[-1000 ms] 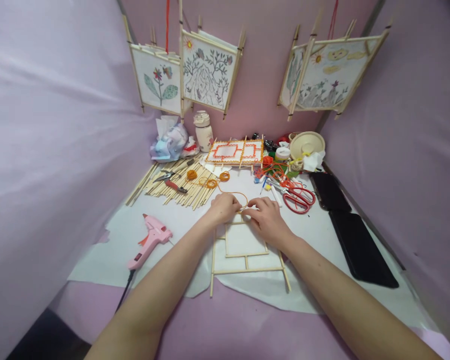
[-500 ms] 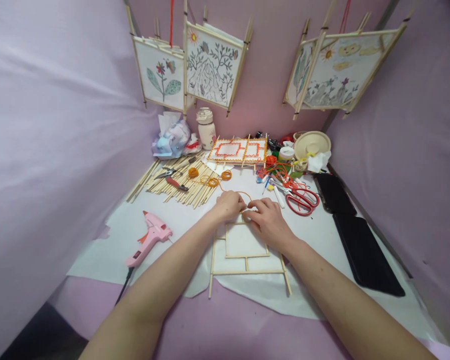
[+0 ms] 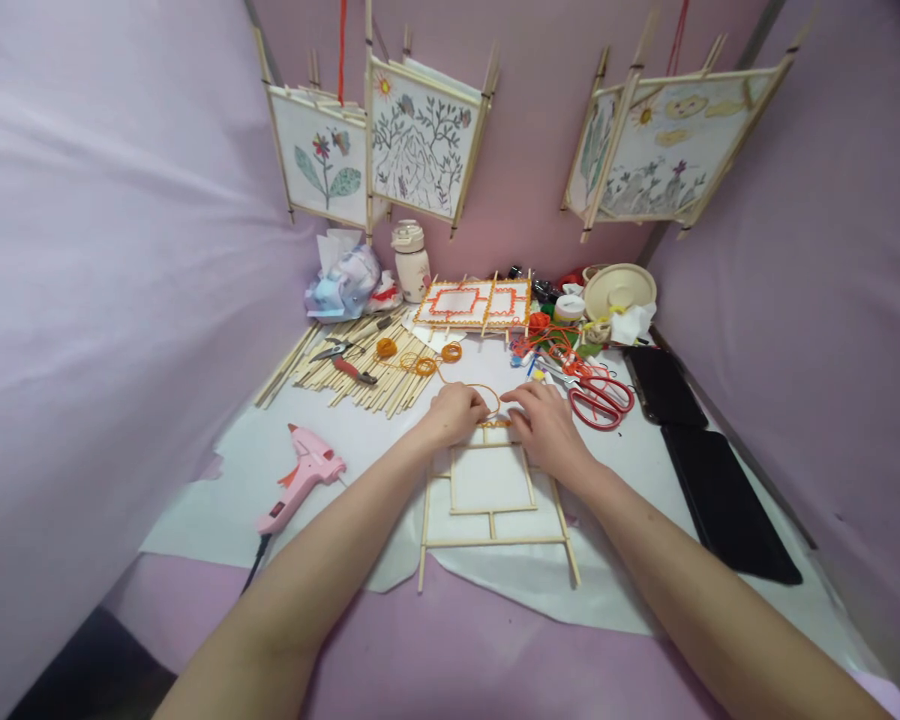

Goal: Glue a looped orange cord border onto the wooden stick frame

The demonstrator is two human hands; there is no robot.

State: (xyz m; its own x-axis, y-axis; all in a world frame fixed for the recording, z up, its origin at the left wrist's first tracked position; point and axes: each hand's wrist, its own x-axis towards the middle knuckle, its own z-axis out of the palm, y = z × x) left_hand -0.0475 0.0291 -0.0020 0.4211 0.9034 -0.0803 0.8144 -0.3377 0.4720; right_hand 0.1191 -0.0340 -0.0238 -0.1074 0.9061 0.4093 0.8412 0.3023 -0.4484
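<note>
A frame of thin wooden sticks (image 3: pixel 493 541), with a smaller rectangle inside it, lies flat on the table before me. Orange cord (image 3: pixel 497 424) is wound in small loops along its far bar. My left hand (image 3: pixel 457 412) is closed at the far left of that bar, its fingertips pinching the loose cord, which arcs up between both hands. At the far right corner rests my right hand (image 3: pixel 544 425), fingers apart, index finger stretched toward the cord. The cord trails back to small orange coils (image 3: pixel 425 366) beyond my left hand. Both hands cover the frame's far corners.
A pink glue gun (image 3: pixel 304 475) lies left. Behind it, pruning shears (image 3: pixel 345 360) rest on many sticks (image 3: pixel 397 392). Red-handled scissors (image 3: pixel 600 400) and tangled red cord lie right, near two black phone-like slabs (image 3: pixel 731 500). At the back stand a cord-trimmed frame (image 3: pixel 472 303) and a bottle (image 3: pixel 411 262).
My right hand has moved slightly right, and its fingertips have come away from my left hand's. The wound cord on the far bar and a loose loop now show between them.
</note>
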